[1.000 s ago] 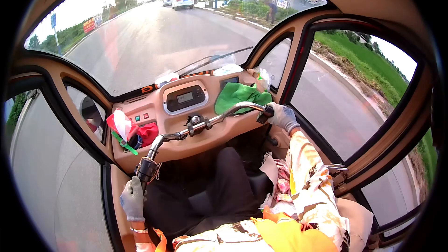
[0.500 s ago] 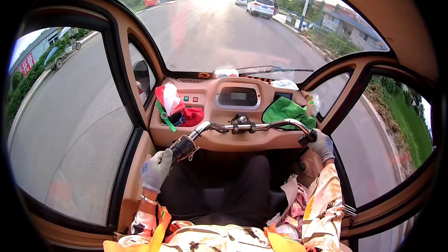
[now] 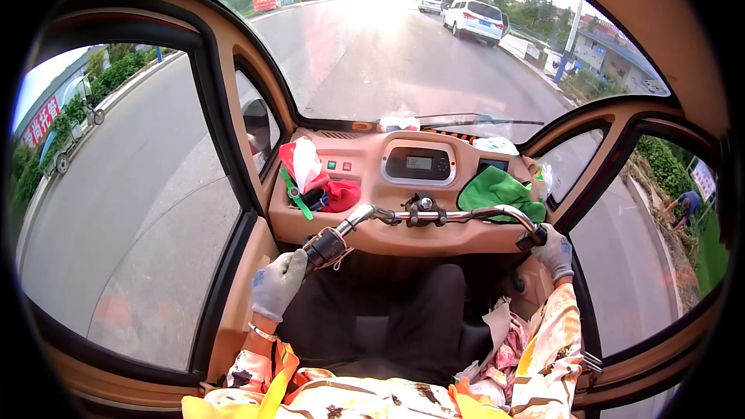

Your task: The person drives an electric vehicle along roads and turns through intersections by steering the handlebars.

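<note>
I sit inside a small cab with a chrome handlebar [image 3: 481, 212] in front of me. Wrapped round its left grip is my left hand [image 3: 278, 285], in a pale grey work glove, beside a black switch housing [image 3: 326, 247]. My right hand [image 3: 554, 253], gloved alike, is closed round the right grip. Behind the bar is a tan dashboard [image 3: 365, 240] with a display panel [image 3: 420, 163]. A green cloth [image 3: 500, 195] lies at its right. Red and white cloths [image 3: 305, 164] and a green strap [image 3: 295, 194] lie at its left.
Ahead, through the windshield, a white car [image 3: 475, 19] and a silver van [image 3: 430, 2] stand along the right roadside. A three-wheeled vehicle [image 3: 66, 147] is by the left hedge. At right, a person [image 3: 686, 206] bends on the verge beside a curb.
The view has shifted, so the cab sits farther right in the picture. The white car looks larger and nearer. A bending person now shows through the right window. Both hands keep their grips.
</note>
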`<state>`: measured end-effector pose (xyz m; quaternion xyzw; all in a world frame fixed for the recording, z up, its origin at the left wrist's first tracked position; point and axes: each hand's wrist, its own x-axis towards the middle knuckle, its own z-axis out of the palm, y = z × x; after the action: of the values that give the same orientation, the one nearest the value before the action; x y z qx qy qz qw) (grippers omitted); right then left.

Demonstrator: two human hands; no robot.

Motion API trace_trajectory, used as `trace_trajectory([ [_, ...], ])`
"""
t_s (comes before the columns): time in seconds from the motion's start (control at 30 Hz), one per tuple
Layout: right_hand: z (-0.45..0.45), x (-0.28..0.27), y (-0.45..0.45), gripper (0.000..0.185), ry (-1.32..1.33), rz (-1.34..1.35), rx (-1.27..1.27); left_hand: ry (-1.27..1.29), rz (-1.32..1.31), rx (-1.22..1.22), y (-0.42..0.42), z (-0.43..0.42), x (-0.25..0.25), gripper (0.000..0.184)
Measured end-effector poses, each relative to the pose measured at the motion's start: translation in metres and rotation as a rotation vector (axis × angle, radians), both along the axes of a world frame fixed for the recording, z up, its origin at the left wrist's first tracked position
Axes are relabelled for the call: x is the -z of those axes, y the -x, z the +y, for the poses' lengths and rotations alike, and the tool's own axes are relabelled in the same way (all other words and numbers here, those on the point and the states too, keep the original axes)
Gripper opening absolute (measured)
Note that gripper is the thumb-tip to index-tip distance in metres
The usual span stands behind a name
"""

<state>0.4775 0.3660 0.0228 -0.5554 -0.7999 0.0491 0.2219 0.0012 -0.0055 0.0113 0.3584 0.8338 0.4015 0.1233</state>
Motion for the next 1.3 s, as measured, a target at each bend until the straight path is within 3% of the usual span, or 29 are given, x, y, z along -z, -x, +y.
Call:
trace_trajectory([
  [0.63, 0.001, 0.009, -0.006, 0.049, -0.002, 0.027, -0.007, -0.019, -0.108, 0.011, -0.003, 0.003, -0.013, 0.053],
  [1.3, -0.008, 0.007, -0.006, 0.050, -0.023, 0.013, -0.017, -0.033, -0.134, 0.004, -0.002, 0.005, -0.011, 0.060],
])
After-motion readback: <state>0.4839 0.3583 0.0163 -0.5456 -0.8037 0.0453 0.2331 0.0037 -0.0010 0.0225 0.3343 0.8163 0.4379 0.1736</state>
